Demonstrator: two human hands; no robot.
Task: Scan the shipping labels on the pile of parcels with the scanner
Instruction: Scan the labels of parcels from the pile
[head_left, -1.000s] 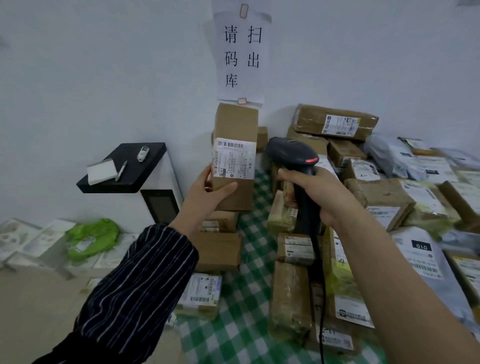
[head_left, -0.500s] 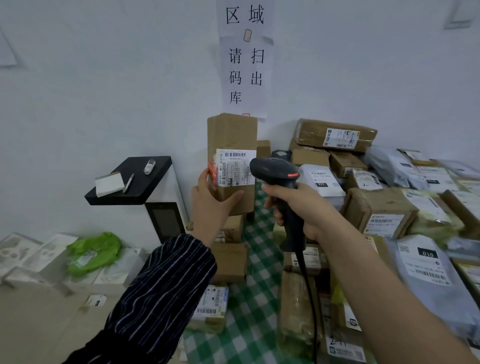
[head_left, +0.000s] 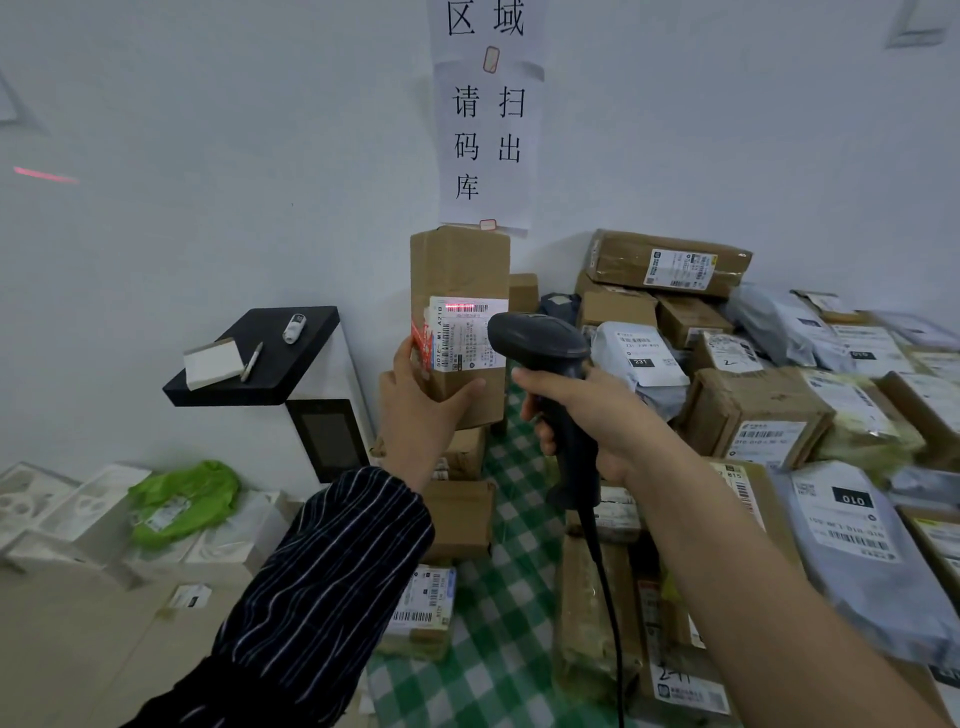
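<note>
Left hand (head_left: 415, 410) presents one parcel; right hand (head_left: 597, 421) scans it
Gripped low, the tall brown cardboard box (head_left: 460, 260) keeps its white shipping label (head_left: 467, 338) uncovered; the black corded scanner (head_left: 540, 343), clenched just beside, lays a red beam (head_left: 460, 307) on the barcode (head_left: 477, 310); remaining parcels (head_left: 753, 415) crowd the green-checked desk (head_left: 511, 597).

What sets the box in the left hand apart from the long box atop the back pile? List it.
The held box stands upright; the back box lies flat. The left hand grips the held box; the back box rests on other parcels. A red scan line crosses the held box's label; the back box's label is unlit. Both are brown cardboard with white labels.
</note>
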